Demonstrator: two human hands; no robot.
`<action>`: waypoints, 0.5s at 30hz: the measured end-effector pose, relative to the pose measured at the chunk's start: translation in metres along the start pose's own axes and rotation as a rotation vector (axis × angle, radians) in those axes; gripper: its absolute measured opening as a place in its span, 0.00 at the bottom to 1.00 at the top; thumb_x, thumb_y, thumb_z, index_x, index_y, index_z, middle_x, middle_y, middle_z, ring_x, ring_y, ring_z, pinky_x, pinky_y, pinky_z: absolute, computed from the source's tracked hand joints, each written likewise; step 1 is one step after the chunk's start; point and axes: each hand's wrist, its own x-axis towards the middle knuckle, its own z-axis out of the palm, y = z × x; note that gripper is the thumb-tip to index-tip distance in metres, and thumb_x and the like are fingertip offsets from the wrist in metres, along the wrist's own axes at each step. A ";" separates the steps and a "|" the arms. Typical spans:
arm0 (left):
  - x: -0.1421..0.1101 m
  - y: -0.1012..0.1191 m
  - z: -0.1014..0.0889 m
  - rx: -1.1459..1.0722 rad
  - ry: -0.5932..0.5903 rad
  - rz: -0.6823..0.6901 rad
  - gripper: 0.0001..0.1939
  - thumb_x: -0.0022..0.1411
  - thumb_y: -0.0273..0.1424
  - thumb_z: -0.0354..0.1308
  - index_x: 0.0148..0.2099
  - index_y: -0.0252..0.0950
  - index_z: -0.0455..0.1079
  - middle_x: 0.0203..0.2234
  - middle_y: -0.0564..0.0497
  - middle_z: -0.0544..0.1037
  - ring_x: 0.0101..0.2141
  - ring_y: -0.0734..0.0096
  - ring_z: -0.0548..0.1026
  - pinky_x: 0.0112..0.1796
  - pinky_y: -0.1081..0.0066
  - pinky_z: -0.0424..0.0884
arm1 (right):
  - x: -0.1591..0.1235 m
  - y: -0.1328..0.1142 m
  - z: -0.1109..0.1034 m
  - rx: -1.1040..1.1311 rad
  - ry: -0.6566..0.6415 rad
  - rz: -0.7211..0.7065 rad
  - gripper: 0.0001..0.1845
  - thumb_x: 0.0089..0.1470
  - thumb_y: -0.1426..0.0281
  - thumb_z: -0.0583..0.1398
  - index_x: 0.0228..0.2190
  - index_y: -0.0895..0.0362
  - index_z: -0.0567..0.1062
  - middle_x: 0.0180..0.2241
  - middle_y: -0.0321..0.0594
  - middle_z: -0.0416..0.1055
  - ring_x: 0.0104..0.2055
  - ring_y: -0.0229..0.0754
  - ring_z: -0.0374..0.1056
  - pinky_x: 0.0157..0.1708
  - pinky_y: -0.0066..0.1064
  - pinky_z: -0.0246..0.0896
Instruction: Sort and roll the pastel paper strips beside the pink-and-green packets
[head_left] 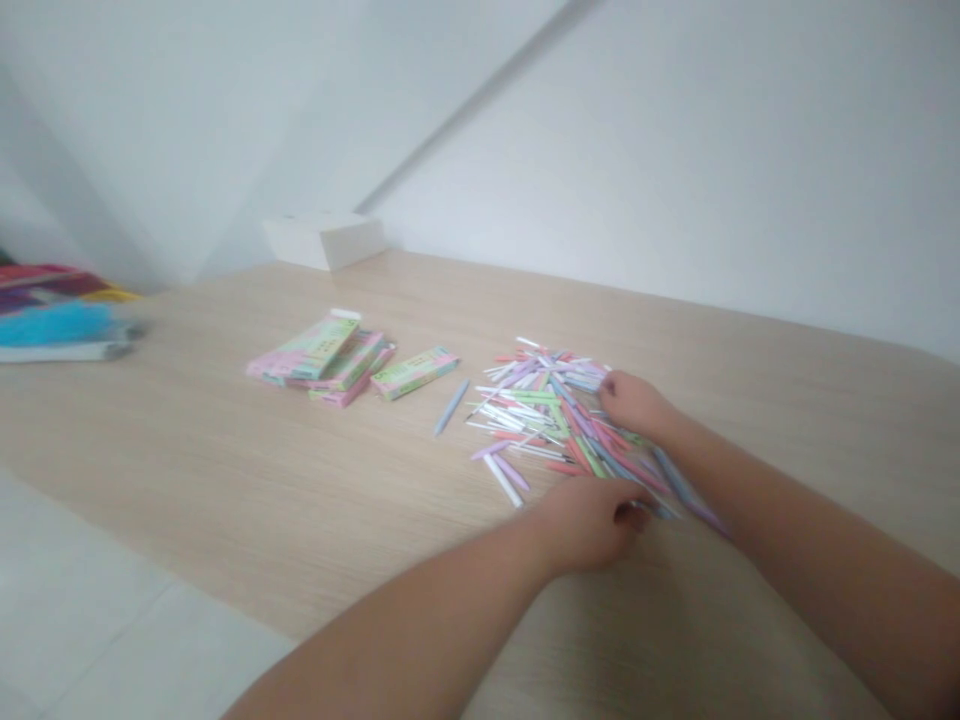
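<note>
Pastel pens [540, 397] lie heaped right of the cartons [311, 352]. Left hand [594, 520] curls at the near edge, right hand [634, 402] at the right; can't tell if either grips any. Light, even pressure should limit rolling.

Soft cool light washing across the smooth white wall [750, 180], greyish shading at left, dim shadow pooling low on the pale wood-grain table [225, 430], blur smearing the slim pastel-and-white pens [559, 398], pink-and-green cardboard boxes [319, 350] fuzzy too.
</note>
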 end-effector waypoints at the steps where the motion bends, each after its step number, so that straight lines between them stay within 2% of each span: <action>1: 0.000 0.000 0.000 0.004 -0.002 0.000 0.19 0.68 0.36 0.51 0.57 0.46 0.76 0.42 0.52 0.83 0.41 0.63 0.79 0.42 0.67 0.74 | -0.002 0.002 -0.001 0.032 0.017 0.009 0.15 0.63 0.65 0.55 0.43 0.59 0.78 0.44 0.56 0.80 0.47 0.56 0.74 0.46 0.40 0.63; 5: 0.000 0.000 0.001 -0.010 0.015 0.013 0.19 0.68 0.34 0.51 0.56 0.47 0.76 0.43 0.53 0.83 0.42 0.65 0.79 0.43 0.68 0.74 | -0.013 0.014 -0.005 0.203 0.097 0.071 0.15 0.62 0.65 0.54 0.42 0.59 0.77 0.41 0.53 0.79 0.43 0.54 0.74 0.42 0.38 0.62; 11: 0.000 0.000 0.002 -0.023 0.031 -0.001 0.19 0.68 0.37 0.51 0.56 0.49 0.77 0.41 0.54 0.83 0.41 0.64 0.79 0.42 0.68 0.74 | -0.034 0.030 -0.007 0.585 0.233 0.232 0.11 0.58 0.64 0.55 0.32 0.55 0.75 0.36 0.49 0.77 0.42 0.55 0.72 0.43 0.43 0.66; 15: -0.001 0.002 0.001 0.008 0.021 -0.026 0.19 0.68 0.37 0.52 0.57 0.49 0.76 0.39 0.54 0.83 0.40 0.64 0.79 0.42 0.68 0.73 | -0.049 0.029 -0.001 0.964 0.202 0.270 0.09 0.59 0.63 0.56 0.29 0.51 0.73 0.34 0.45 0.79 0.38 0.50 0.75 0.39 0.41 0.73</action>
